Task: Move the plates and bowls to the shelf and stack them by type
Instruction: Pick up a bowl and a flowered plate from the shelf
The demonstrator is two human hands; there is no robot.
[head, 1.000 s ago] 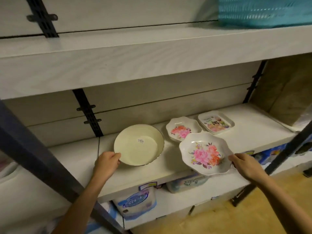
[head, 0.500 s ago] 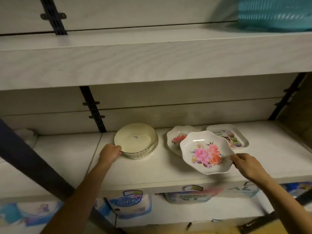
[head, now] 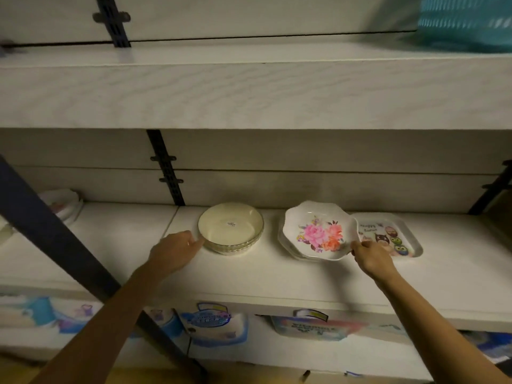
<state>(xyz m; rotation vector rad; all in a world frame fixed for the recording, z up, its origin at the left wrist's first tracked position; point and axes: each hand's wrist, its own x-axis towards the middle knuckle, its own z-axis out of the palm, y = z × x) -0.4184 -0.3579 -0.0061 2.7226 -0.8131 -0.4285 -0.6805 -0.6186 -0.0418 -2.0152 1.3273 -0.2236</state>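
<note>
A cream bowl [head: 230, 227] sits nested in another on the white shelf [head: 249, 275]. My left hand [head: 174, 252] lies just left of it, fingertips at its rim, holding nothing. My right hand [head: 372, 257] pinches the right edge of a scalloped white plate with pink flowers [head: 321, 231]. That plate is tilted over a matching plate [head: 285, 243], of which only the left rim shows. A rectangular owl-print tray [head: 393, 236] lies to the right, partly behind the flower plate.
A dark diagonal frame bar [head: 63, 245] crosses the left side. More white dishes [head: 62, 203] stand at the far left of the shelf. The upper shelf holds a teal basket [head: 465, 20]. Packaged goods [head: 213, 322] fill the shelf below.
The cream bowl went down onto the shelf stack and my left hand came off its rim. My right hand carried the flower plate back over the matching plate.
</note>
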